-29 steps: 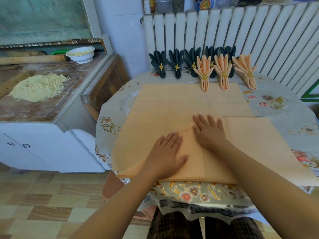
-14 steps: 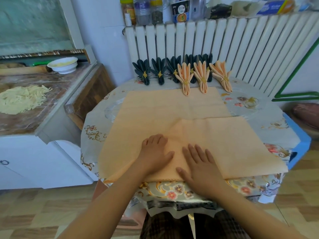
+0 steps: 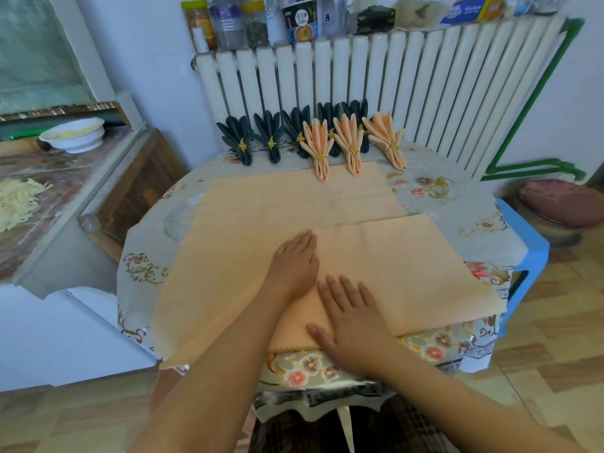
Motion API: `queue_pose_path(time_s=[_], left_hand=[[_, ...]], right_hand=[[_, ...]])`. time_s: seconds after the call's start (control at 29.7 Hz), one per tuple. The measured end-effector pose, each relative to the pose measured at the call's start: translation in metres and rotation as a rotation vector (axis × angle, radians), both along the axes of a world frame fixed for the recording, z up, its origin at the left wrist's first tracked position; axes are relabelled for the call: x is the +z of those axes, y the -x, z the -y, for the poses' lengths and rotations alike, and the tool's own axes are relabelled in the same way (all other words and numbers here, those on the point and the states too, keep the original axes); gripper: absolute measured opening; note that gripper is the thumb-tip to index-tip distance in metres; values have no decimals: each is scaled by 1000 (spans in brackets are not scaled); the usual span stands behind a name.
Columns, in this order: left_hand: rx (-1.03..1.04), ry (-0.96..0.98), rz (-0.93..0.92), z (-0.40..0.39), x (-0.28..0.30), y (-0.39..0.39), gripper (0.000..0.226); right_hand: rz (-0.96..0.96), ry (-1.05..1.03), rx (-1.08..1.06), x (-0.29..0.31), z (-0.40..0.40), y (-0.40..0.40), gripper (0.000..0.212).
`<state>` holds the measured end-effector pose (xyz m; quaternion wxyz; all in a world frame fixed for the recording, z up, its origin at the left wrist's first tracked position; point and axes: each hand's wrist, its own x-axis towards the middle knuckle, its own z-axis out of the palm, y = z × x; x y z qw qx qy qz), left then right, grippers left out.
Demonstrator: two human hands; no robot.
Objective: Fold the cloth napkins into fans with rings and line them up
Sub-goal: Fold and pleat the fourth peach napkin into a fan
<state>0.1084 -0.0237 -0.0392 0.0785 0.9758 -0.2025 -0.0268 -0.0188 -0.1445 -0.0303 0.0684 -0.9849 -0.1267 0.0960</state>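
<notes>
A peach cloth napkin [image 3: 408,266] lies flat near the table's front edge, on top of a larger spread peach cloth [image 3: 261,207]. My left hand [image 3: 294,266] presses flat on the napkin's left part, fingers straight. My right hand [image 3: 351,318] lies flat on it by the front edge. At the back stands a row of several dark green fan napkins [image 3: 240,138] and three peach fan napkins [image 3: 318,147], each in a gold ring. One loose gold ring [image 3: 441,188] rests on the table at the right.
The round table [image 3: 140,256] has a floral plastic cover. A white radiator [image 3: 392,86] with jars on top stands behind it. A counter [image 3: 49,197] with dough strips and a white bowl [image 3: 73,135] is at left. A blue stool [image 3: 526,243] is at right.
My right hand has slid from the napkin's middle toward the front edge. My left hand has moved farther up the napkin. The view has tilted upward.
</notes>
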Motion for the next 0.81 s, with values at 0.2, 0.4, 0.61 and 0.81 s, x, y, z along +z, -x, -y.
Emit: queue_pose_path(time_s=[0.2, 0.4, 0.61, 0.81], left_hand=[[16, 19, 49, 2, -7, -1, 53], [28, 32, 56, 2, -8, 0, 53], [35, 44, 74, 3, -8, -3, 53], [41, 46, 84, 2, -8, -3, 52]], right_hand=[[181, -34, -108, 23, 41, -59, 48], [58, 56, -384, 22, 118, -162, 41], [-135, 252, -295, 42, 147, -193, 34], [-63, 401, -214, 49, 162, -186, 36]])
